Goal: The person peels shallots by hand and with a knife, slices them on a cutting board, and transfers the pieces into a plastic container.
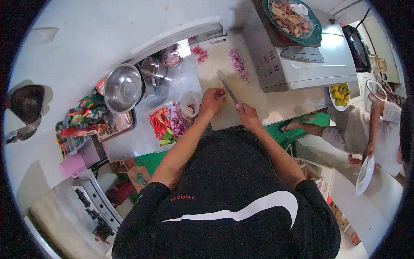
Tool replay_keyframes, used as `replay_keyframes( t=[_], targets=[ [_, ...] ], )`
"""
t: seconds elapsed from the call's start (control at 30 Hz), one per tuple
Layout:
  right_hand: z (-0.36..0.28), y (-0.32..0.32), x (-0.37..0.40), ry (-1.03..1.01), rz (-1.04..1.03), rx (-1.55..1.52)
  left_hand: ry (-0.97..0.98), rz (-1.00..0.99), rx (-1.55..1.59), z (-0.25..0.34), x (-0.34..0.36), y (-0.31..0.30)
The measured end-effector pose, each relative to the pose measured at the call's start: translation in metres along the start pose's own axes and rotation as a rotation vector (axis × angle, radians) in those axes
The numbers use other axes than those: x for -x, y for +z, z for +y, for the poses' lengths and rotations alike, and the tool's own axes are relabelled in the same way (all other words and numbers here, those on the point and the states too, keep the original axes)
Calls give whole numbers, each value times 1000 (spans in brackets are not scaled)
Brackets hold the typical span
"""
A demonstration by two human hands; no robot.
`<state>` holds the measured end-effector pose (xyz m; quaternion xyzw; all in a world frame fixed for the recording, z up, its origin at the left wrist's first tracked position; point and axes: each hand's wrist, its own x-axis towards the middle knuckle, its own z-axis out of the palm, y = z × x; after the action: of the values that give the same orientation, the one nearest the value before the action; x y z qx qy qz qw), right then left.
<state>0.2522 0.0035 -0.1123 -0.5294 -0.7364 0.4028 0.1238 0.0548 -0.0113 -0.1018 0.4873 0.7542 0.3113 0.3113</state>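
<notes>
Over a pale chopping board (253, 93), the right hand (247, 116) grips a knife (228, 88) while the left hand (213, 103) pinches what looks like a dark-red piece (221, 93), seemingly mid-chopping, the next cut calling for a hold kept clear of the edge.

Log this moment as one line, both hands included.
left hand: holding small dark-red piece | right hand: gripping long steel knife | rectangular cream cutting board: chopped purple shallots, separate chopped red pile

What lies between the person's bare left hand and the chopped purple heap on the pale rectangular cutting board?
In the head view, the long silver knife held in the right hand, plus bare board.
</notes>
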Motion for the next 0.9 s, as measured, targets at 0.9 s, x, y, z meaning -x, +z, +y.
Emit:
replay_keyframes(
  t=[0.9],
  targets=[
    [-9,-16,-16,24,-212,313,76,-53,-80,-6,-11,-3]
  ],
)
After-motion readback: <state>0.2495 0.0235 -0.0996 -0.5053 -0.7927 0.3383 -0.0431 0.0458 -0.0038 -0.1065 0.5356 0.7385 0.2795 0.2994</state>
